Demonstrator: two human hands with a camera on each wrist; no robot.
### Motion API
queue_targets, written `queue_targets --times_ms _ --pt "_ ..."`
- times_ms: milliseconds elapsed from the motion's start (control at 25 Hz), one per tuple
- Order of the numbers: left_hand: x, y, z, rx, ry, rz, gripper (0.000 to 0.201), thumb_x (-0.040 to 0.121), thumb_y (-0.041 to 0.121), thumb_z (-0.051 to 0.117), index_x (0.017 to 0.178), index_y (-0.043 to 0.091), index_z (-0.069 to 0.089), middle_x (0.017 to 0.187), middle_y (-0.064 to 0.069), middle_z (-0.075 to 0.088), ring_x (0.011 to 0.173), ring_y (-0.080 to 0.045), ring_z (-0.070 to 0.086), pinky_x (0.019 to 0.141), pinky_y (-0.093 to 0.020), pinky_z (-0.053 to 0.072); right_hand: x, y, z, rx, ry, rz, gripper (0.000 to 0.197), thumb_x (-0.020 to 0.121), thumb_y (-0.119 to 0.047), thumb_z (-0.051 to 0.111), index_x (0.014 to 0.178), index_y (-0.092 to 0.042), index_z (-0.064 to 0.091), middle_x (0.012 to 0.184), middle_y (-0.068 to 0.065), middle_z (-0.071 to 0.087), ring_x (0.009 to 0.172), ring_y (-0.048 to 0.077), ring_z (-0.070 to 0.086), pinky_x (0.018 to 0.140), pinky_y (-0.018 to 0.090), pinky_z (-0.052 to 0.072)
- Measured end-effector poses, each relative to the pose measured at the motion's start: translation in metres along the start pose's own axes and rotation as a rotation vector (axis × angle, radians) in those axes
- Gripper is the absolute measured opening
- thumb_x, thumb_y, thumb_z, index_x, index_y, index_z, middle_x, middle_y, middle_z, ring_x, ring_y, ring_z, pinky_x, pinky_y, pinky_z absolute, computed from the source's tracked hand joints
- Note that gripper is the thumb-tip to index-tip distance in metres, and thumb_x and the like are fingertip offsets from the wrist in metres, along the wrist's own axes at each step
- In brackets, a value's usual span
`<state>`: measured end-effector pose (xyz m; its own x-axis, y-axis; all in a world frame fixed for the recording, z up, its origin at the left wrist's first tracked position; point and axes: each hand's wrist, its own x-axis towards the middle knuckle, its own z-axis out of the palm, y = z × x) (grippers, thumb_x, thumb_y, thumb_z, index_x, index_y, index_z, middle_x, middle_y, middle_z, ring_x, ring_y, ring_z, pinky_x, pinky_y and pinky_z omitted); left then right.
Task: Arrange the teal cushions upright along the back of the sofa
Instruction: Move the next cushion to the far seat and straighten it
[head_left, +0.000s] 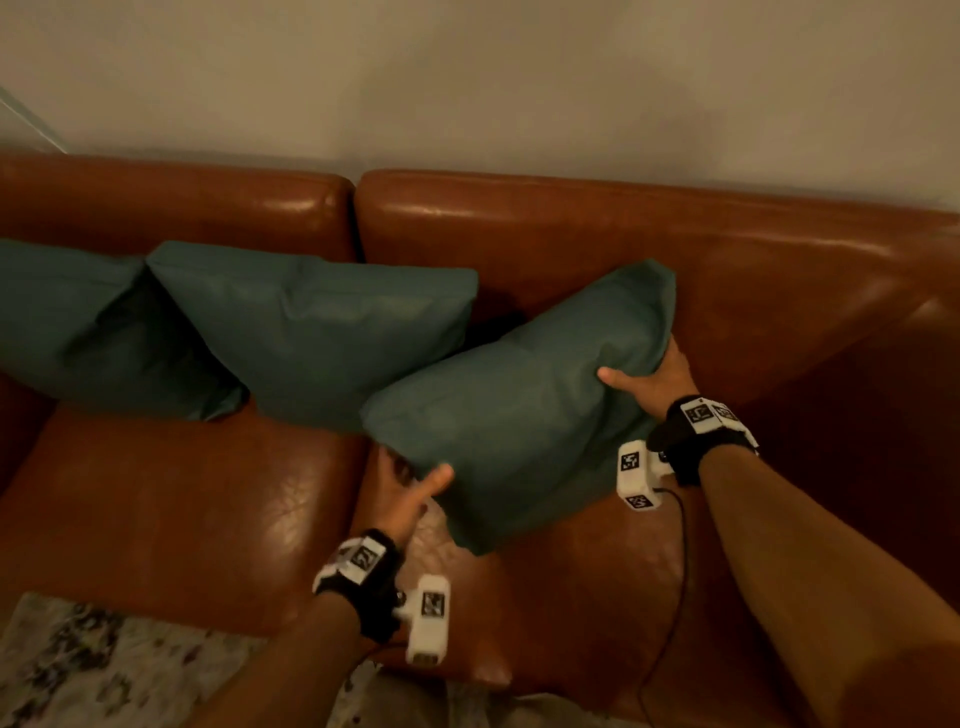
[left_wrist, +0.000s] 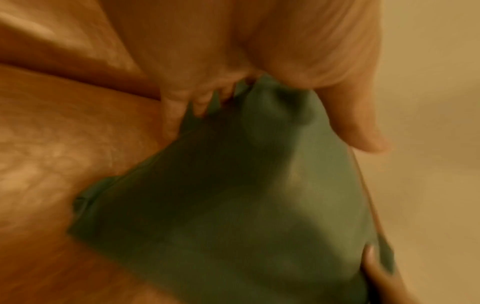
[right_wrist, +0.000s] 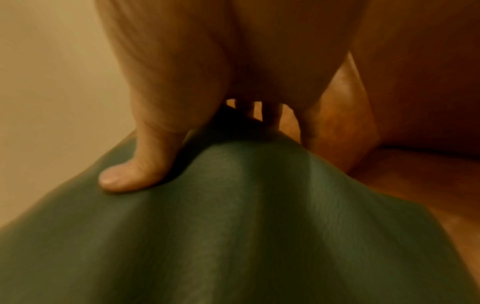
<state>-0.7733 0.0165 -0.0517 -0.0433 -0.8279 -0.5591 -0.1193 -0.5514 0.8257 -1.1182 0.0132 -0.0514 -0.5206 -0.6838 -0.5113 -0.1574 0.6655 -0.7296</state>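
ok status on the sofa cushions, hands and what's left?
Left hand and right hand both grip the third cushion, tilted, not yet upright. Two cushions already lean on the backrest. Nothing in the way.

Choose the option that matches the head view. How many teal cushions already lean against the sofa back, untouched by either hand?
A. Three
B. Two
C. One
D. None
B. Two teal cushions, the far-left cushion and the middle cushion, lean on the sofa back with no hand on them, while the left hand and right hand both grip the third cushion, which is tilted.
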Motion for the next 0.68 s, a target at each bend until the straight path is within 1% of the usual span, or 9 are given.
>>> queue_targets --times_ms 80,160,200,280,360,480,520,600,680 --pt "-0.005 -0.019 0.014 0.146 -0.065 -0.041 0.108 0.057 0.01 0.091 0.146 0.022 0.03 0.139 0.005 0.05 0.125 -0.015 0.051 0.104 -0.04 0.044 0.008 -0.001 0.002 -0.088 -0.02 -0.001 0.124 0.047 -0.054 0.09 0.15 -0.029 0.025 0.155 0.01 0.031 0.142 0.033 0.031 0.117 0.048 0.029" --pt "0.019 -0.031 0.019 0.218 0.022 -0.04 0.112 0.043 0.023 0.098 0.139 0.022 0.041 0.133 0.008 0.055 0.122 -0.013 0.055 0.102 -0.034 0.045 0.011 0.007 -0.006 -0.16 -0.136 -0.017 0.143 0.031 -0.064 0.089 0.151 -0.03 0.021 0.155 0.01 0.026 0.143 0.034 0.026 0.118 0.051 0.027" --pt "0.033 -0.033 0.02 0.23 0.085 -0.049 0.111 0.037 0.035 0.099 0.134 0.025 0.046 0.13 0.009 0.06 0.119 -0.012 0.06 0.101 -0.034 0.047 0.011 0.017 -0.011 -0.205 -0.21 -0.025 0.148 0.03 -0.059 0.091 0.152 -0.033 0.014 0.155 0.011 0.021 0.143 0.035 0.024 0.117 0.052 0.026" --pt "0.058 -0.052 0.014 0.277 0.154 -0.079 0.117 0.026 0.055 0.096 0.13 0.033 0.048 0.128 0.01 0.064 0.116 -0.011 0.063 0.102 -0.037 0.049 0.011 0.045 -0.017 -0.325 -0.28 -0.018 0.148 0.046 -0.03 0.097 0.152 -0.038 -0.007 0.158 0.014 0.007 0.146 0.037 0.015 0.117 0.054 0.024" --pt "0.05 -0.07 0.016 0.269 0.099 -0.154 0.114 0.03 0.057 0.094 0.13 0.035 0.046 0.134 0.01 0.059 0.121 -0.015 0.059 0.105 -0.041 0.047 0.019 0.069 -0.011 -0.324 -0.238 0.003 0.152 0.048 -0.019 0.097 0.151 -0.037 -0.014 0.162 0.013 0.0 0.149 0.035 0.01 0.117 0.052 0.023" --pt "0.039 -0.087 0.03 0.201 -0.02 -0.193 0.096 0.044 0.031 0.092 0.13 0.029 0.049 0.13 0.003 0.059 0.121 -0.022 0.057 0.106 -0.044 0.045 0.049 0.087 0.005 -0.151 -0.134 -0.106 0.162 0.029 -0.034 0.1 0.153 -0.034 -0.004 0.162 0.004 0.011 0.148 0.025 0.018 0.12 0.048 0.023" --pt "0.047 -0.087 0.032 0.181 -0.025 -0.193 0.095 0.044 0.029 0.092 0.13 0.025 0.051 0.131 0.001 0.06 0.121 -0.023 0.057 0.107 -0.044 0.044 0.056 0.089 0.008 -0.106 -0.136 -0.133 0.159 0.029 -0.032 0.101 0.153 -0.029 0.001 0.16 0.001 0.017 0.145 0.02 0.022 0.12 0.042 0.023" --pt "0.059 -0.084 0.034 0.143 -0.049 -0.243 0.104 0.036 0.037 0.096 0.13 0.023 0.055 0.135 -0.001 0.061 0.123 -0.022 0.058 0.109 -0.046 0.043 0.053 0.085 0.006 -0.026 -0.168 -0.171 0.14 0.042 -0.011 0.098 0.151 -0.019 0.011 0.152 -0.001 0.031 0.137 0.014 0.032 0.114 0.03 0.026" --pt "0.058 -0.081 0.03 0.153 -0.053 -0.222 0.096 0.03 0.04 0.096 0.119 0.028 0.061 0.129 0.002 0.064 0.118 -0.019 0.061 0.108 -0.042 0.044 0.033 0.086 -0.001 0.11 -0.183 -0.159 0.121 0.047 0.005 0.092 0.147 -0.014 0.027 0.141 -0.002 0.046 0.126 0.014 0.048 0.109 0.031 0.037"
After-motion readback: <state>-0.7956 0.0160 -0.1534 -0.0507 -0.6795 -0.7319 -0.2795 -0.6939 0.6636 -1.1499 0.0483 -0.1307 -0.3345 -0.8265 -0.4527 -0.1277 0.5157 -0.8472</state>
